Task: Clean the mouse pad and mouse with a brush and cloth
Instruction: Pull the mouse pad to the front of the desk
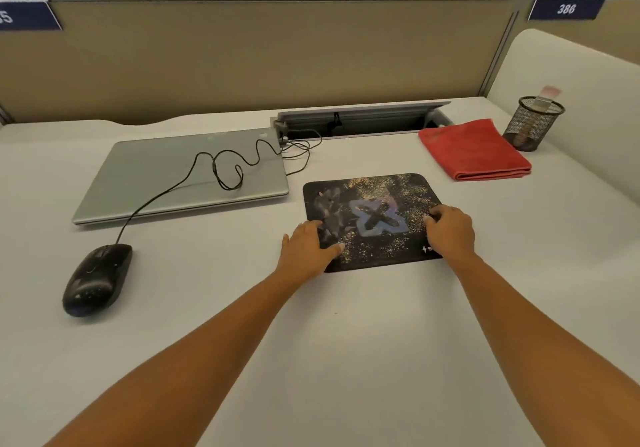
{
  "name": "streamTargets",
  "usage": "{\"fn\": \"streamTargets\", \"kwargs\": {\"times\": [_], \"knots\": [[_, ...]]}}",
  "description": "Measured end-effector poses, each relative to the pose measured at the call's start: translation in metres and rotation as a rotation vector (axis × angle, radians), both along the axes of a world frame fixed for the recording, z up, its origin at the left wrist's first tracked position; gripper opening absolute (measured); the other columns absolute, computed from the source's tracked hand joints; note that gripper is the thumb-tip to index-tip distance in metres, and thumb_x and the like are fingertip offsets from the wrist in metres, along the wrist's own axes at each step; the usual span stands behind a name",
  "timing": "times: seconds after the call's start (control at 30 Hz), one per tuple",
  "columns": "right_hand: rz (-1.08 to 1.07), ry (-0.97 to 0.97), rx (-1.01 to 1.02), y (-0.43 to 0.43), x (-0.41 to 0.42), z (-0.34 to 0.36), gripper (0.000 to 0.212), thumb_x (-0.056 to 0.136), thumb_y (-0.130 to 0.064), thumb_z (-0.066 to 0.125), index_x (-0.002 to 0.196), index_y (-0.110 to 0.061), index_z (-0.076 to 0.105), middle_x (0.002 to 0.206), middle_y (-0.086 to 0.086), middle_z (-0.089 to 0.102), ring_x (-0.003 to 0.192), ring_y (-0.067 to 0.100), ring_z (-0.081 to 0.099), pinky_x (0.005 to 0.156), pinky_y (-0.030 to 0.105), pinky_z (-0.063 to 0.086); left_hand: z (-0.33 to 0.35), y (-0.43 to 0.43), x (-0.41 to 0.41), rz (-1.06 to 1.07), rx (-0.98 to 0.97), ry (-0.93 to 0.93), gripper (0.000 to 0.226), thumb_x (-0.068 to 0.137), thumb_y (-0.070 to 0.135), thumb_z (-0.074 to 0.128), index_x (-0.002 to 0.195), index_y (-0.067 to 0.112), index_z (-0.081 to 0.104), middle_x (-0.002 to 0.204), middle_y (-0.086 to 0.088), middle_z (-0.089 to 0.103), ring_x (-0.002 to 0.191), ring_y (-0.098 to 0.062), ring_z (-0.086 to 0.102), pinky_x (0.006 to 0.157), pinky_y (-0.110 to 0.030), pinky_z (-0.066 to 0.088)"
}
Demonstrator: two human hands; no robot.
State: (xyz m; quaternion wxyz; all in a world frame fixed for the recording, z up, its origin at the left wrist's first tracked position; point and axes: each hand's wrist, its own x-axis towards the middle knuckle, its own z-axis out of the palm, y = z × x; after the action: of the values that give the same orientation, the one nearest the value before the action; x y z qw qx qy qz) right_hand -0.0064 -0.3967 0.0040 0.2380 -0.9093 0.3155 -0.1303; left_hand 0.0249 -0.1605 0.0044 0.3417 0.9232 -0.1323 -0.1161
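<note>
- Head view: a black mouse pad point(372, 219) with a speckled pattern and a pale cross-shaped logo lies flat on the white desk point(346, 342), just right of centre.
- The left hand point(308, 249) rests on the pad's near-left corner, palm down, fingers spread and flat, gripping nothing.
- The right hand point(450, 230) sits on the pad's right edge with its fingers curled under; a small dark shape shows at the fingertips, but I cannot tell whether anything is held.
- Both bare forearms reach in from the bottom of the frame.
- The black mouse point(97, 278) lies on the desk well to the left of the pad, apart from both hands.
- Its cable point(221, 169) loops over the lid of a closed grey laptop point(166, 183), which sits behind the mouse and left of the pad.
- A folded red cloth point(474, 150) lies beyond the pad's far-right corner, untouched.
- Just beside the cloth, to its right, stands a black mesh pen cup point(531, 124) with something pale sticking up out of it; what it is cannot be made out.
- An open cable tray point(360, 119) runs along the desk's back edge, below a beige partition point(242, 58).
</note>
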Motion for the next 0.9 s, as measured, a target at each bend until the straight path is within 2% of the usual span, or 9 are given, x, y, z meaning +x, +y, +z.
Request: {"fn": "streamTargets", "kwargs": {"times": [0.1,0.2,0.4,0.63,0.9], "knots": [[-0.008,-0.01,0.042,0.0,-0.003,0.001,0.029,0.093,-0.021,0.05,0.116,-0.006,0.059,0.12,0.018,0.059,0.114,0.035,0.049,0.091,0.042,0.043,0.007,0.003,-0.006,0.043,-0.131,0.082,0.064,0.088,0.04,0.056,0.139,0.011,0.032,0.142,-0.01,0.042,0.13,-0.028,0.04,0.111,-0.048,0.028],[-0.011,-0.022,0.076,0.006,-0.008,0.002,0.027,0.094,-0.019,0.05,0.114,-0.006,0.06,0.119,0.017,0.059,0.113,0.034,0.05,0.089,0.041,0.044,0.01,0.01,-0.014,0.068,-0.155,0.094,0.061,0.089,0.039,0.055,0.138,0.011,0.033,0.14,-0.01,0.045,0.128,-0.029,0.042,0.11,-0.048,0.029],[0.014,-0.089,0.093,0.029,-0.025,-0.001,0.023,0.094,-0.014,0.047,0.112,-0.006,0.06,0.115,0.017,0.06,0.109,0.033,0.052,0.085,0.04,0.047,0.006,0.038,-0.037,0.134,-0.003,-0.007,0.059,0.09,0.043,0.052,0.138,0.015,0.034,0.141,-0.006,0.045,0.132,-0.027,0.037,0.115,-0.051,0.013],[0.011,-0.177,0.074,0.075,-0.05,-0.008,0.024,0.096,-0.007,0.039,0.106,-0.003,0.06,0.107,0.017,0.061,0.1,0.03,0.053,0.076,0.035,0.042,-0.002,0.076,-0.062,0.224,0.062,-0.07,0.061,0.087,0.048,0.054,0.136,0.015,0.039,0.138,-0.009,0.047,0.129,-0.027,0.04,0.113,-0.051,0.018],[0.035,-0.235,0.075,0.117,-0.075,-0.019,0.024,0.095,-0.003,0.036,0.101,-0.003,0.059,0.105,0.014,0.06,0.099,0.026,0.05,0.074,0.029,0.037,-0.004,0.114,-0.096,0.277,0.16,-0.08,0.063,0.087,0.049,0.053,0.138,0.015,0.036,0.143,-0.014,0.037,0.134,-0.03,0.03,0.114,-0.049,0.017]]}}
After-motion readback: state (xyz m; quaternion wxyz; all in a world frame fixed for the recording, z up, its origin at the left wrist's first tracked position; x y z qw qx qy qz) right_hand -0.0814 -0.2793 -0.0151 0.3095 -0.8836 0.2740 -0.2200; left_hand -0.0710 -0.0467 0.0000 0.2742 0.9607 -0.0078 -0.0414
